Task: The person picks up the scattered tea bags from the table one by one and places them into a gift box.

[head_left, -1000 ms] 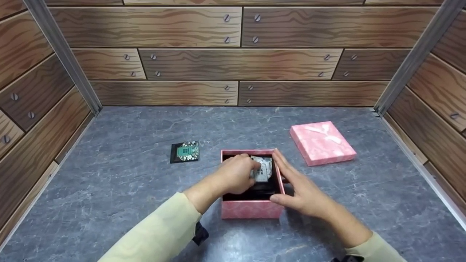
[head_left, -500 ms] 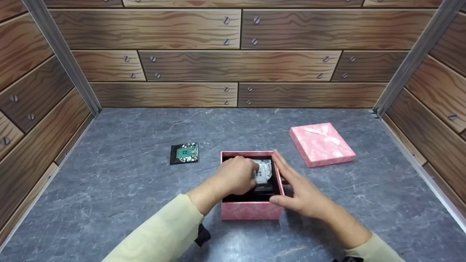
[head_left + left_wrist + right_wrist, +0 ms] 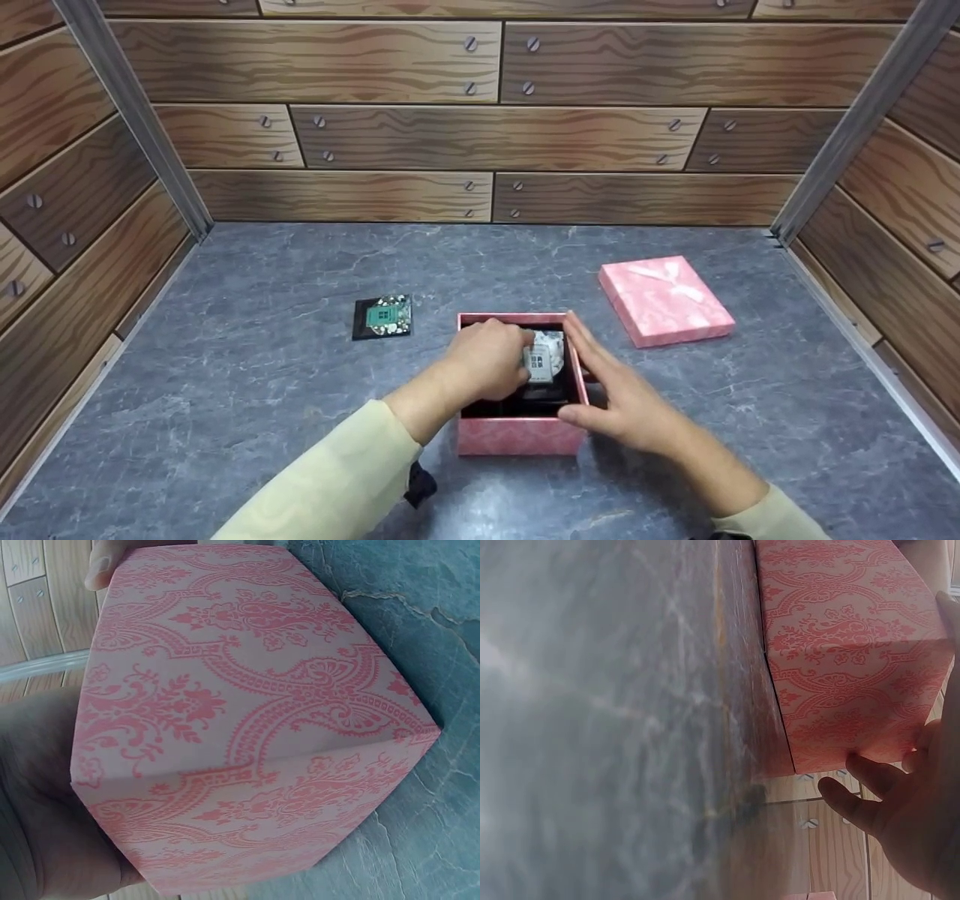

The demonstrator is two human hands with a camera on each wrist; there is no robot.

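Note:
A pink patterned box (image 3: 517, 436) stands uncovered on the table, its inside dark. My left hand (image 3: 487, 361) reaches into it from the left, index finger and thumb at the left side of a flat black packet with a grey-white label (image 3: 538, 366). Its other fingers are hidden inside. My right hand (image 3: 626, 397) rests along the box's right side, fingers stretched toward the far corner and thumb at the near right rim. In the right wrist view the fingers (image 3: 874, 776) lie spread against the patterned wall (image 3: 855, 682). The left wrist view shows mostly the box's outside (image 3: 247, 675).
A pink lid with a pale ribbon bow (image 3: 666, 301) lies behind and right of the box. To the left sits a flat black packet with a green label and flower print (image 3: 382, 316). Wood-patterned walls (image 3: 405, 135) enclose the marbled table (image 3: 247, 360) at the back and sides.
The grey-labelled packet has shifted slightly right and toward the near side inside the box, with my left fingers staying beside it. My right hand, the lid and the green-labelled packet hold their places.

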